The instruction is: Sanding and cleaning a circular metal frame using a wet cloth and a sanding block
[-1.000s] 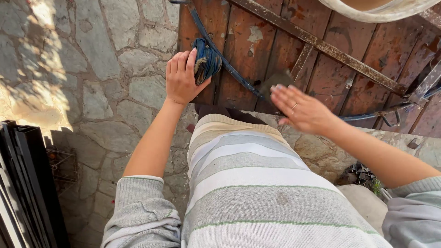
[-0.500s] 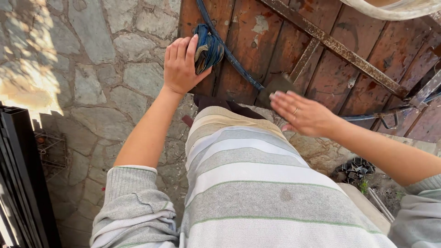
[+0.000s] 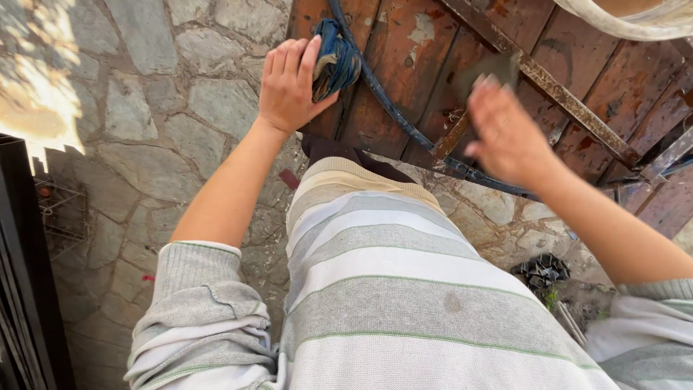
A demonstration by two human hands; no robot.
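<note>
My left hand (image 3: 289, 90) reaches up to a reddish-brown, flaking wooden door (image 3: 419, 65) and grips a blue wrapped bundle (image 3: 339, 58), fingers over it and thumb beneath. A dark blue cable (image 3: 404, 123) runs from that bundle down across the boards. My right hand (image 3: 509, 137) is blurred with motion and presses a small dark pad (image 3: 491, 68) against the door at its fingertips, beside a rusty diagonal metal bar (image 3: 563, 94). My striped grey and white sweater fills the lower part of the view.
Grey stone paving (image 3: 144, 108) lies left of the door. A black metal frame (image 3: 29, 274) and a small wire cage (image 3: 61, 209) stand at the left edge. A dark crumpled object (image 3: 541, 271) lies on the ground at right. A pale curved rim (image 3: 621, 22) shows top right.
My right hand has moved up the door with the dark pad and is now blurred. My left hand has stayed on the blue bundle, and the view has shifted slightly.
</note>
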